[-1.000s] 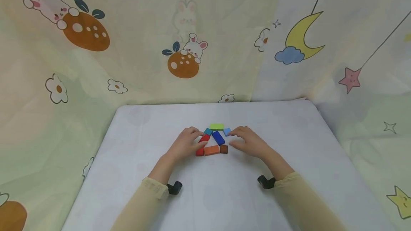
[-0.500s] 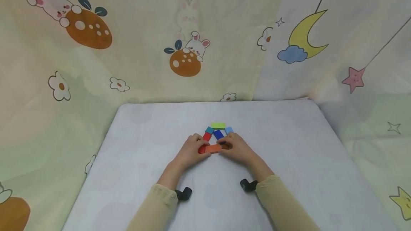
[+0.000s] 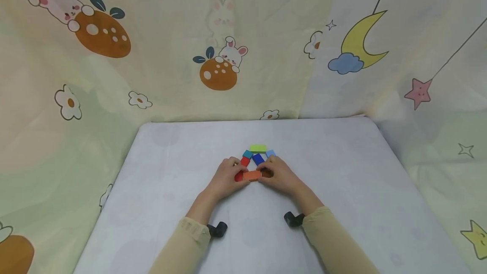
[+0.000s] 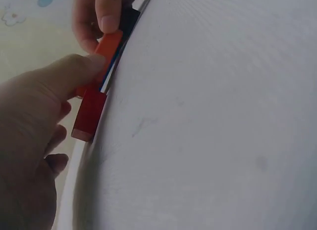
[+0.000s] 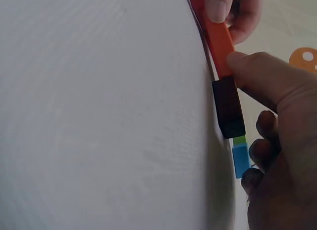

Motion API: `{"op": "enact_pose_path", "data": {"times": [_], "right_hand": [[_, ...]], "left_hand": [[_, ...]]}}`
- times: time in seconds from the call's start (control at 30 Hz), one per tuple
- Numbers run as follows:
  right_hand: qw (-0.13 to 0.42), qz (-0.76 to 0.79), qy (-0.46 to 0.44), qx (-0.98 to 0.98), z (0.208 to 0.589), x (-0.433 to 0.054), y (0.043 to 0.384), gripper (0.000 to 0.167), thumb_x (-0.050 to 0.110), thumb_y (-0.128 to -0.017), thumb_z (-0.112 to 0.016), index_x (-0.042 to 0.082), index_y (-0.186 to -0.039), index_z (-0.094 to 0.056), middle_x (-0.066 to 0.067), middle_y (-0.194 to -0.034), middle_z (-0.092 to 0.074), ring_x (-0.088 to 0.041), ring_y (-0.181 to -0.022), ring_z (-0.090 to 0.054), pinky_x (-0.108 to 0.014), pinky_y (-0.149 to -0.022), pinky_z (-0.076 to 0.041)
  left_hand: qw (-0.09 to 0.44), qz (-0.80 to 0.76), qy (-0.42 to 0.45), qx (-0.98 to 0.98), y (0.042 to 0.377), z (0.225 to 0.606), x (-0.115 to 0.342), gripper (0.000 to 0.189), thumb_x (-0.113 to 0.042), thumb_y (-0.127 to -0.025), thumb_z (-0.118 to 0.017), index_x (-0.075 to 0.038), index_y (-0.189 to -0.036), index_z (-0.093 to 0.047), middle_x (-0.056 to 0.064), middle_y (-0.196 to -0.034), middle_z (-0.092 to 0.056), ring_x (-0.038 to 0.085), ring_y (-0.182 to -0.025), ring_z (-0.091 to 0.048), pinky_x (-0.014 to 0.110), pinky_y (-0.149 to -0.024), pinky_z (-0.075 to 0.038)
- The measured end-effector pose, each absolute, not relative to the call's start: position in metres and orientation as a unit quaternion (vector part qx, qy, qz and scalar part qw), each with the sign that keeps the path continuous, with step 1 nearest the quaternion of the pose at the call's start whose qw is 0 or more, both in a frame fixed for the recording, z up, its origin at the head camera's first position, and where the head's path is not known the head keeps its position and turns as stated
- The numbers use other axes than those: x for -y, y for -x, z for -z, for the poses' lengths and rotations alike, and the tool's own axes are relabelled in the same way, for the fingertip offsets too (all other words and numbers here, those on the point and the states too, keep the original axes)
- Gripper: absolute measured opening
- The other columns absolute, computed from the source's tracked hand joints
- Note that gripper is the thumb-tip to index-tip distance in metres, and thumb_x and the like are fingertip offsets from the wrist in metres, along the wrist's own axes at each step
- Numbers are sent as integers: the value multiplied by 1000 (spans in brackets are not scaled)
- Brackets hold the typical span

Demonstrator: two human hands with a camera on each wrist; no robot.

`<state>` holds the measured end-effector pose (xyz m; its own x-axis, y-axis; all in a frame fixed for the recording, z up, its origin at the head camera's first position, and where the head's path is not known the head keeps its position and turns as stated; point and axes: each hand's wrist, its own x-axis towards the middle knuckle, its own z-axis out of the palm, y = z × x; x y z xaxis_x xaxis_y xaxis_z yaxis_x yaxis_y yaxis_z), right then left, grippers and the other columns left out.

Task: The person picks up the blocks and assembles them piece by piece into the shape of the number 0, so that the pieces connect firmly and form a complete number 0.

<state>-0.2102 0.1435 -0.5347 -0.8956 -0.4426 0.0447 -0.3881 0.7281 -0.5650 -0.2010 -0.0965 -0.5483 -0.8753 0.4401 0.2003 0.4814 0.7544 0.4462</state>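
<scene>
An orange wooden block (image 3: 252, 175) lies lengthwise at the front of a small group of coloured blocks. My left hand (image 3: 226, 176) pinches its left end, thumb on the near face. At the other end my right hand (image 3: 281, 176) pinches it the same way, as the right wrist view also shows with the orange block (image 5: 219, 44) between thumb and fingers. A red block (image 4: 89, 114) adjoins it on the left, partly under my left fingers in the head view. On the right stands a dark brown block (image 5: 228, 106), mostly covered by my right hand in the head view.
Behind the hands, a second red block (image 3: 245, 161), a teal block (image 3: 247, 154), a lime green block (image 3: 258, 149), a light blue block (image 3: 270, 153) and a dark blue block (image 3: 258, 159) lie on the white table (image 3: 182, 151). A patterned cloth (image 3: 160, 54) hangs behind.
Both hands have come down and inward from beside the blocks and now pinch the orange block's two ends. Since half a second ago they have hardly moved.
</scene>
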Motion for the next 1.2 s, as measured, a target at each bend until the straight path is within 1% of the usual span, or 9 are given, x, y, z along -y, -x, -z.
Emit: {"op": "enact_pose_path", "data": {"times": [0.1, 0.2, 0.3, 0.37, 0.5, 0.67, 0.97, 1.1, 1.2], "right_hand": [[40, 298, 229, -926, 530, -145, 206, 23, 34, -84, -78, 29, -105, -71, 7, -95, -50, -10, -88, -45, -25, -72, -44], [36, 297, 248, -921, 525, -149, 199, 22, 31, -83, -78, 27, -103, -70, 11, -99, -54, -9, -93, -47, -28, -79, -47], [52, 297, 264, -916, 522, -153, 189, 23, 29, -84, -77, 27, -105, -68, 13, -101, -59, -8, -96, -51, -31, -86, -50], [65, 303, 271, -911, 521, -157, 181, 25, 27, -85, -77, 28, -108, -67, 13, -106, -61, -8, -100, -52, -34, -90, -51], [81, 318, 270, -905, 523, -162, 168, 27, 28, -85, -77, 29, -109, -65, 12, -112, -62, -9, -105, -54, -37, -94, -51], [84, 319, 267, -905, 531, -165, 162, 25, 30, -85, -77, 31, -107, -64, 15, -106, -59, -6, -99, -52, -32, -91, -50], [48, 304, 283, -908, 539, -164, 160, 24, 32, -84, -78, 30, -104, -64, 15, -101, -60, -4, -95, -51, -30, -87, -49], [60, 295, 283, -911, 539, -166, 162, 25, 36, -85, -77, 32, -106, -63, 16, -103, -59, -3, -97, -51, -30, -88, -49], [72, 318, 256, -910, 536, -170, 166, 23, 36, -87, -75, 32, -107, -64, 16, -102, -59, -6, -95, -52, -32, -87, -49]], "left_hand": [[36, 250, 248, 935, 199, 545, 96, 27, -45, -85, -75, -30, -108, -70, -5, -114, -56, 13, -104, -48, 27, -83, -45], [20, 253, 263, 931, 193, 541, 95, 26, -44, -86, -73, -32, -109, -69, -10, -103, -58, 11, -99, -48, 27, -81, -45], [0, 255, 284, 925, 185, 538, 95, 28, -43, -86, -74, -31, -111, -69, -13, -96, -60, 9, -93, -49, 26, -80, -46], [-13, 252, 295, 922, 179, 537, 95, 31, -44, -86, -74, -29, -113, -69, -14, -98, -63, 7, -93, -50, 26, -81, -47], [-31, 243, 315, 917, 170, 539, 96, 35, -45, -87, -72, -28, -118, -69, -16, -107, -65, 5, -99, -53, 26, -90, -49], [-43, 244, 321, 914, 163, 547, 98, 35, -44, -90, -69, -30, -122, -68, -17, -109, -63, 3, -102, -54, 26, -92, -50], [-14, 226, 340, 913, 163, 557, 98, 37, -46, -91, -68, -29, -123, -68, -15, -111, -65, 5, -102, -56, 26, -92, -50], [-10, 224, 343, 912, 163, 557, 98, 37, -46, -90, -69, -28, -123, -68, -14, -110, -65, 5, -101, -56, 25, -91, -49], [-10, 225, 342, 912, 163, 556, 97, 38, -47, -90, -69, -28, -123, -68, -14, -112, -65, 5, -103, -56, 26, -92, -50]]}}
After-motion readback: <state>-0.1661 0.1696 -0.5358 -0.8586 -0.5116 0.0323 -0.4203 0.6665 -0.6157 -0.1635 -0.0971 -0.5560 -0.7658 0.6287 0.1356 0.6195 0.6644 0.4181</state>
